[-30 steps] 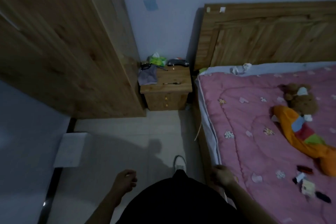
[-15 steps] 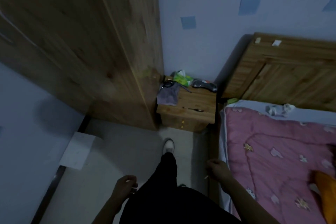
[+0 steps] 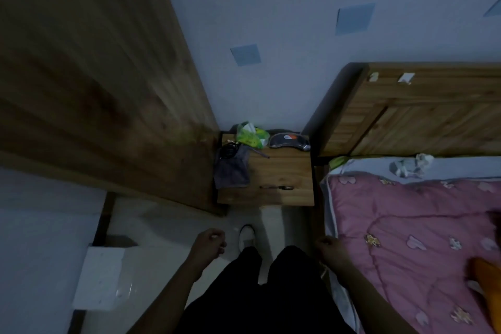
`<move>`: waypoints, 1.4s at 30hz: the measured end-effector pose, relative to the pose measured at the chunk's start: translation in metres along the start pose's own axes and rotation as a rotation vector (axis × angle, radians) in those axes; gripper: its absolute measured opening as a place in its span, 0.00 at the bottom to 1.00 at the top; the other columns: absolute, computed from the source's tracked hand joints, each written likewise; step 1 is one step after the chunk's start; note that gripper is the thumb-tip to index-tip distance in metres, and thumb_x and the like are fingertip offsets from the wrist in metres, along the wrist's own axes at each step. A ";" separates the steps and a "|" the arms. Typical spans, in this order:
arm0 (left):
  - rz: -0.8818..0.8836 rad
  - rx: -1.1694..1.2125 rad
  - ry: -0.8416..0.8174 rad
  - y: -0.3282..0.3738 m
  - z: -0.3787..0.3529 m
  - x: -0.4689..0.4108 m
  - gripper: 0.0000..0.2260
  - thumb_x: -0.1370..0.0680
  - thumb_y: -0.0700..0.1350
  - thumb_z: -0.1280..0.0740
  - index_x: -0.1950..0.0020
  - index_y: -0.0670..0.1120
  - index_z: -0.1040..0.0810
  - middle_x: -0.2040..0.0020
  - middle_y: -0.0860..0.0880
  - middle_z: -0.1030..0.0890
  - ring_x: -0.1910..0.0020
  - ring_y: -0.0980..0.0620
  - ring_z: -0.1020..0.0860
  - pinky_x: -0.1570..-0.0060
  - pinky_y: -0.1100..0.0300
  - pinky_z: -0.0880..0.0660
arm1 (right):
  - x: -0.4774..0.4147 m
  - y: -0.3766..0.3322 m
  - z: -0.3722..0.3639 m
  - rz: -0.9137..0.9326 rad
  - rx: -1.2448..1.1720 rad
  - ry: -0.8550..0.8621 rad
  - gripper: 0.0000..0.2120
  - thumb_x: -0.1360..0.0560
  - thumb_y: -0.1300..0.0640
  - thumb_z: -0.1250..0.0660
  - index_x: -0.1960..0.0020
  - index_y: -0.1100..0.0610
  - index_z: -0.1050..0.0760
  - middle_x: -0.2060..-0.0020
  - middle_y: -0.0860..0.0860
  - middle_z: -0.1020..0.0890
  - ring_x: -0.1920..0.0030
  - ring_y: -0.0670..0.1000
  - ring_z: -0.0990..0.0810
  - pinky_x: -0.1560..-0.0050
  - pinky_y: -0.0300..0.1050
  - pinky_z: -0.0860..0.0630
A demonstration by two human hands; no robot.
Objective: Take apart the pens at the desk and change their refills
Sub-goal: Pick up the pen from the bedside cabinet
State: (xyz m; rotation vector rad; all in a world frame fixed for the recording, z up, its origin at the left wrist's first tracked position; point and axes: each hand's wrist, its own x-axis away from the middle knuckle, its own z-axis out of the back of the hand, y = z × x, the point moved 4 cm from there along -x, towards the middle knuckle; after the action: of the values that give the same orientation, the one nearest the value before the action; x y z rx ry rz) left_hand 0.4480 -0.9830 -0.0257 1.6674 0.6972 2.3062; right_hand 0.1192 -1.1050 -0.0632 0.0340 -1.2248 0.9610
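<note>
A dark pen lies near the front edge of a small wooden bedside table. A second thin stick-like item, maybe a pen, lies further back by the grey cloth. My left hand hangs low over the floor with curled fingers and nothing visible in it. My right hand is also loosely closed, beside the bed's edge. Both hands are well short of the table.
On the table sit a grey cloth, a green packet and a dark glasses case. A tall wooden wardrobe stands left, a bed with a pink quilt right. A white box lies on the floor.
I have walked closer to the bedside table, which now looks larger and nearer. Both hands stay low and curled, swinging slightly as I step.
</note>
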 end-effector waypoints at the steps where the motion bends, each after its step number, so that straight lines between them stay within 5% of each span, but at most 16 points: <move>1: 0.000 -0.009 0.001 0.010 -0.002 -0.006 0.07 0.18 0.43 0.37 0.43 0.42 0.23 0.50 0.39 0.18 0.59 0.45 0.21 0.59 0.56 0.26 | -0.006 -0.009 0.000 0.008 0.014 -0.003 0.11 0.24 0.66 0.35 0.64 0.60 0.22 0.70 0.58 0.21 0.68 0.54 0.23 0.63 0.48 0.30; 7: -0.019 -0.093 -0.008 0.036 -0.017 -0.035 0.07 0.19 0.42 0.37 0.45 0.43 0.22 0.53 0.42 0.17 0.60 0.48 0.21 0.61 0.60 0.26 | -0.052 -0.053 0.000 0.070 0.079 -0.058 0.08 0.24 0.64 0.35 0.54 0.69 0.21 0.59 0.67 0.18 0.55 0.66 0.19 0.52 0.63 0.23; 13: 0.022 -0.033 0.031 0.023 -0.047 -0.069 0.04 0.20 0.43 0.35 0.50 0.47 0.21 0.56 0.44 0.16 0.62 0.49 0.19 0.60 0.58 0.25 | -0.105 -0.073 -0.009 0.098 0.174 -0.085 0.07 0.24 0.61 0.35 0.57 0.62 0.20 0.56 0.66 0.16 0.53 0.65 0.17 0.51 0.58 0.22; 21: 0.040 0.007 0.036 -0.002 -0.093 -0.145 0.07 0.23 0.43 0.35 0.52 0.54 0.19 0.57 0.45 0.15 0.61 0.47 0.18 0.60 0.55 0.25 | -0.212 -0.076 -0.058 0.261 0.429 -0.114 0.13 0.20 0.58 0.37 0.40 0.61 0.20 0.44 0.60 0.17 0.44 0.60 0.19 0.56 0.42 0.33; 26: 0.015 -0.018 0.018 -0.008 -0.115 -0.193 0.07 0.24 0.44 0.35 0.51 0.56 0.20 0.50 0.46 0.16 0.50 0.45 0.18 0.46 0.49 0.22 | -0.269 -0.080 -0.084 0.361 0.527 -0.006 0.17 0.26 0.61 0.33 0.38 0.57 0.21 0.45 0.60 0.20 0.48 0.63 0.20 0.56 0.45 0.28; 30: 0.029 -0.002 0.030 -0.015 -0.125 -0.216 0.06 0.23 0.46 0.34 0.51 0.55 0.20 0.50 0.48 0.16 0.52 0.47 0.18 0.56 0.57 0.25 | -0.293 -0.076 -0.101 0.446 0.787 0.066 0.20 0.27 0.55 0.35 0.35 0.52 0.26 0.41 0.57 0.25 0.39 0.62 0.27 0.43 0.55 0.28; 33: 0.031 0.018 0.037 -0.017 -0.129 -0.226 0.05 0.23 0.46 0.34 0.52 0.55 0.20 0.52 0.48 0.15 0.53 0.47 0.18 0.54 0.54 0.25 | -0.307 -0.076 -0.112 0.524 0.953 0.057 0.18 0.25 0.52 0.37 0.35 0.51 0.26 0.33 0.57 0.28 0.33 0.62 0.32 0.38 0.58 0.33; 38: 0.018 0.031 0.040 -0.017 -0.128 -0.229 0.05 0.26 0.49 0.34 0.54 0.57 0.19 0.53 0.50 0.15 0.53 0.49 0.17 0.54 0.53 0.23 | -0.315 -0.073 -0.119 0.514 1.056 0.065 0.19 0.22 0.51 0.40 0.33 0.53 0.29 0.34 0.57 0.26 0.34 0.61 0.31 0.40 0.55 0.33; 42: 0.004 0.035 0.051 -0.011 -0.125 -0.222 0.06 0.25 0.46 0.34 0.55 0.57 0.19 0.54 0.50 0.15 0.54 0.48 0.17 0.51 0.51 0.22 | -0.303 -0.069 -0.114 0.375 0.917 -0.007 0.22 0.23 0.56 0.40 0.29 0.56 0.30 0.35 0.59 0.24 0.39 0.62 0.22 0.44 0.52 0.25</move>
State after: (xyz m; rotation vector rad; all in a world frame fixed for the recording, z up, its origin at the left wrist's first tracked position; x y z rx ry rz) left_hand 0.4051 -1.1014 -0.2477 1.6315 0.7491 2.3601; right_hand 0.2468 -1.2730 -0.3184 0.5442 -0.7144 1.7890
